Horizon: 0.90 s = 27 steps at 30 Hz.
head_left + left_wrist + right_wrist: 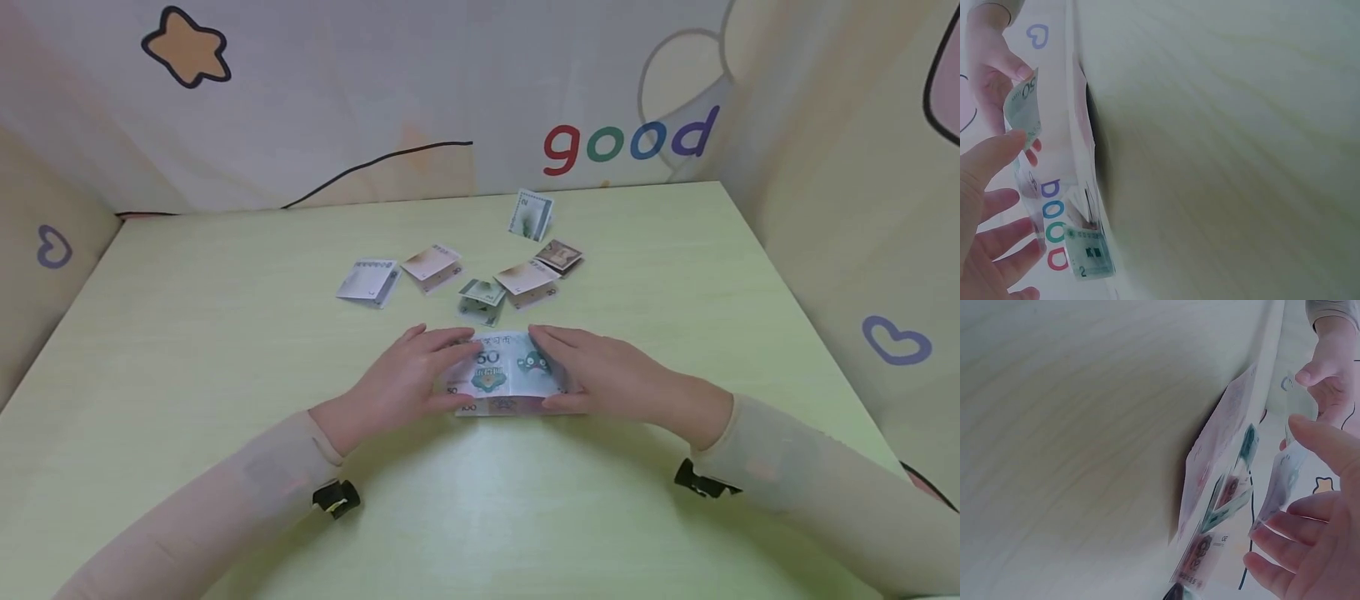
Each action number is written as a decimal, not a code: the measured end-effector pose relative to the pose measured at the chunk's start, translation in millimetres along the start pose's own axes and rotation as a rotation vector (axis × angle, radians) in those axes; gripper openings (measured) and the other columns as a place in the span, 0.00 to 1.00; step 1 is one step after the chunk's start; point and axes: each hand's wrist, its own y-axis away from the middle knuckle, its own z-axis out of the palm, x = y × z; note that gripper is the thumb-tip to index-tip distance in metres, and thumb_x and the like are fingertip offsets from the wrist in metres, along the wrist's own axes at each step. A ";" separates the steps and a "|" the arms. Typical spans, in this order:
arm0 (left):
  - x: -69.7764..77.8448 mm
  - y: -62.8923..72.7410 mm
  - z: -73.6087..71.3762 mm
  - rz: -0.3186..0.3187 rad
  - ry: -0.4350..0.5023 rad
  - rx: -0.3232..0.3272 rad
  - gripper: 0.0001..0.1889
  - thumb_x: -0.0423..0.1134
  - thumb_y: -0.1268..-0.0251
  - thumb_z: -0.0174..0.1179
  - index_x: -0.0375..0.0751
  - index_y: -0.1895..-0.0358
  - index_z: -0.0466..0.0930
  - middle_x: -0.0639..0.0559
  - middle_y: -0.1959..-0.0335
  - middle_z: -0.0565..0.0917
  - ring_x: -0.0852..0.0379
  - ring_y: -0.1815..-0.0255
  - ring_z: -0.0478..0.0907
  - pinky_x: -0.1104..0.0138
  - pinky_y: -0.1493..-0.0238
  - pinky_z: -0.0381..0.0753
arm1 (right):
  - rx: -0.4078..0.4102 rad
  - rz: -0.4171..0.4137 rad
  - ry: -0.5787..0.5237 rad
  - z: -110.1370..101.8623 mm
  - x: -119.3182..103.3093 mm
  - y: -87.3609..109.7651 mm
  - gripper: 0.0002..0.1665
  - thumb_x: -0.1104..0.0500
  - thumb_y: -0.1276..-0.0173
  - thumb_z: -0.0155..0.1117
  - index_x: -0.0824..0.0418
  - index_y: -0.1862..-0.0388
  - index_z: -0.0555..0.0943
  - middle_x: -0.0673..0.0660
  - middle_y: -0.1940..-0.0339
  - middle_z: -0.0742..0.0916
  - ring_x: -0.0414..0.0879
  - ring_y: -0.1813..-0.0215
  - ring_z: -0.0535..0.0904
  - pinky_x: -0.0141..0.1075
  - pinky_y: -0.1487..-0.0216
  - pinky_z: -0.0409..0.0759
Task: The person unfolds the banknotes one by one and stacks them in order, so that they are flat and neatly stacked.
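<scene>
Between my two hands is a pale green-white play banknote point(525, 383) marked 50, with a cartoon figure on it. My left hand point(401, 375) pinches its left end between thumb and fingers, while my right hand point(626, 379) grips the right end the same way. In the left wrist view the banknote point(1024, 112) bends upward, held off the table. A pinkish note point(502, 407) marked 100 shows beneath its near edge; in the right wrist view that pinkish note point(1217, 447) lies low at the tabletop. The fingers cover both ends of the upper banknote.
Several folded notes stand tented beyond my hands: a pale one point(367, 281), two pinkish ones point(431, 262) point(525, 279), a green one point(482, 292), a brown one point(561, 254) and a green-white one point(531, 215) farthest back. Printed cloth walls point(337, 92) border the light table point(187, 333).
</scene>
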 end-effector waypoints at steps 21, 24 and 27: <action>4.5 -15.6 16.6 -0.054 -0.021 -0.174 0.28 0.52 0.46 0.66 0.44 0.43 0.76 0.46 0.40 0.74 0.51 0.39 0.69 0.53 0.39 0.65 | -0.096 -0.028 0.088 8.2 12.2 -2.2 0.46 0.44 0.40 0.66 0.65 0.30 0.61 0.63 0.30 0.65 0.58 0.31 0.61 0.49 0.38 0.67; 7.4 -15.6 17.2 -0.073 -0.023 -0.200 0.28 0.53 0.46 0.66 0.44 0.42 0.76 0.46 0.40 0.74 0.51 0.39 0.69 0.54 0.38 0.65 | -0.114 -0.027 0.089 9.0 11.5 -2.4 0.46 0.45 0.40 0.66 0.64 0.30 0.61 0.63 0.30 0.65 0.57 0.31 0.62 0.49 0.38 0.67; 10.1 -14.8 17.6 -0.083 -0.040 -0.218 0.29 0.54 0.45 0.65 0.44 0.42 0.76 0.46 0.40 0.74 0.51 0.39 0.70 0.56 0.39 0.66 | -0.129 -0.028 0.091 9.9 11.3 -2.6 0.45 0.45 0.40 0.67 0.64 0.30 0.61 0.63 0.30 0.65 0.57 0.31 0.62 0.49 0.38 0.67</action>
